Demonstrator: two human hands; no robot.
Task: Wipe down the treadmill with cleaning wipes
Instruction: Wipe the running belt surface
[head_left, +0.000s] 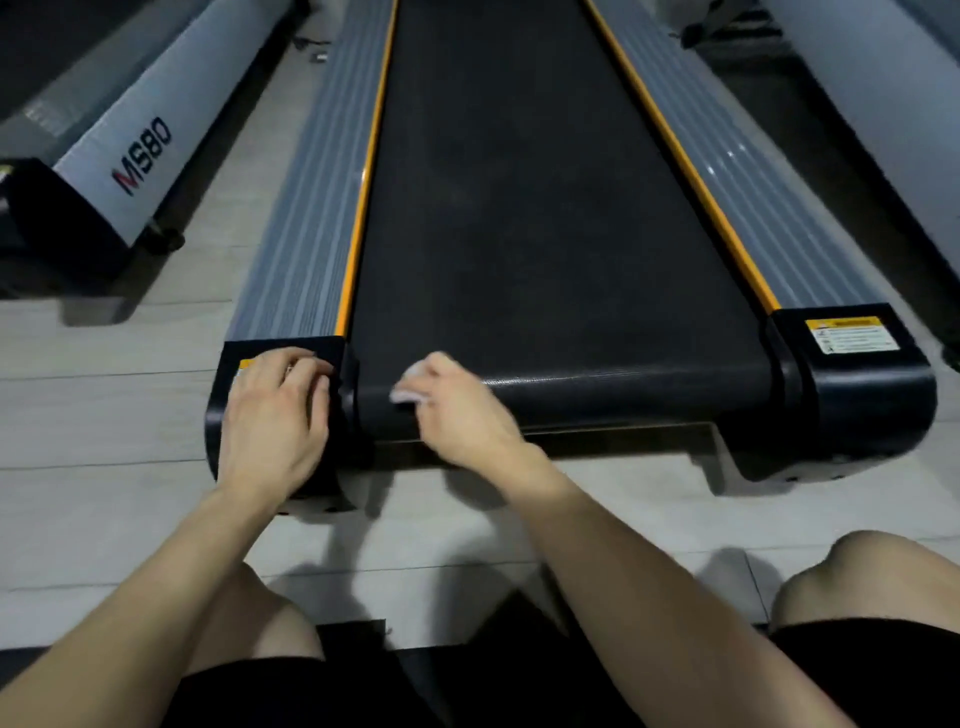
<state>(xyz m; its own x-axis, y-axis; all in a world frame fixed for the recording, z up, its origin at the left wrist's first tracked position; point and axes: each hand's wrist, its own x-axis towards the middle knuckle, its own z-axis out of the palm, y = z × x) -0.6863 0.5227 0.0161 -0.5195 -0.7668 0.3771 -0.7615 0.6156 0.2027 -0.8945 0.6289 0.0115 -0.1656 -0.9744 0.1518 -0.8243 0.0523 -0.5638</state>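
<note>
Fingers (447, 371) of your right hand (462, 415) pinch wipe (406, 399); left hand (275, 415) rests relaxed on cap (324, 344). Sweep wipe along belt (545, 234) edge, pressure even.

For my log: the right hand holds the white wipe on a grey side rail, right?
No. In the head view the right hand holds the white wipe on the rear edge of the black belt, not a grey side rail.

Head view, close, looking forward-down along treadmill (545, 208) from rear end.
</note>
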